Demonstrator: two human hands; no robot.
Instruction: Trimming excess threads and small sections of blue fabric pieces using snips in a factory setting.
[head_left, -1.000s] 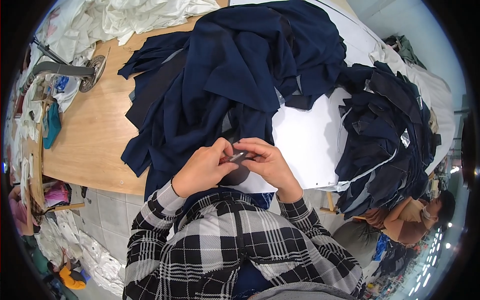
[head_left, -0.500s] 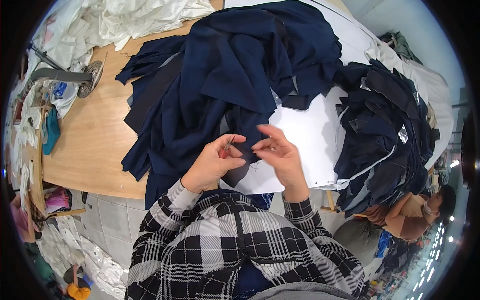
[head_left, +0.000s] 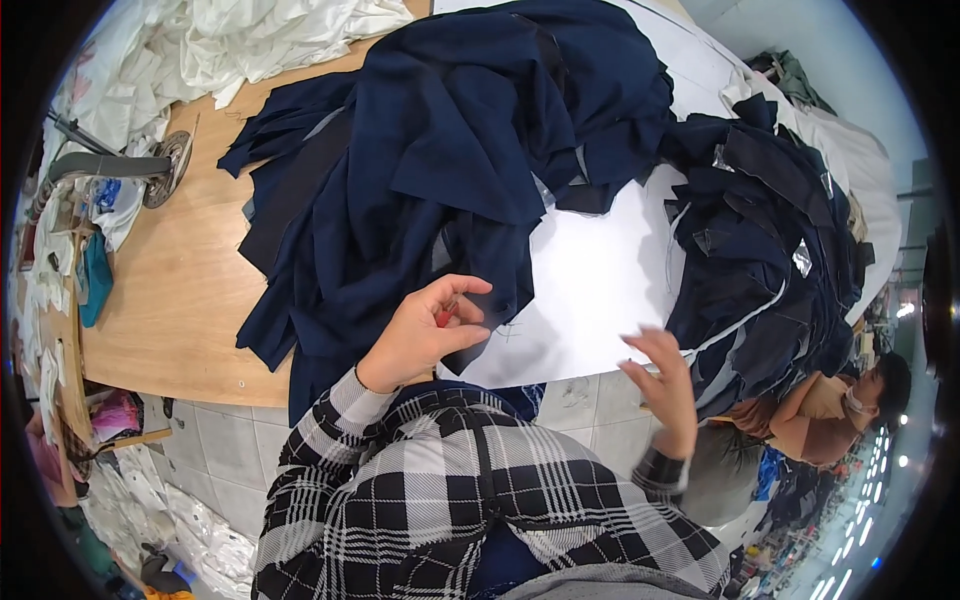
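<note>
A person in a checked shirt (head_left: 420, 480) leaned over a table (head_left: 165, 280). Just below the centre of the frame, the left hand (head_left: 412, 332) was curled round a small red thing (head_left: 444, 318), mostly hidden by the fingers; I could not tell what it was. Thumb and forefinger stood parted. The right hand (head_left: 668, 385), blurred, was well apart from it at lower right, fingers spread, near the edge of a white sheet (head_left: 590, 280). Navy cloth (head_left: 450, 140) lay heaped from the centre to the top of the frame, just beyond the left hand; I could not tell whether they touched. Loose threads (head_left: 507, 332) lay beside that hand. A second navy heap (head_left: 745, 250) filled the right, white cloth (head_left: 240, 45) the upper left.
</note>
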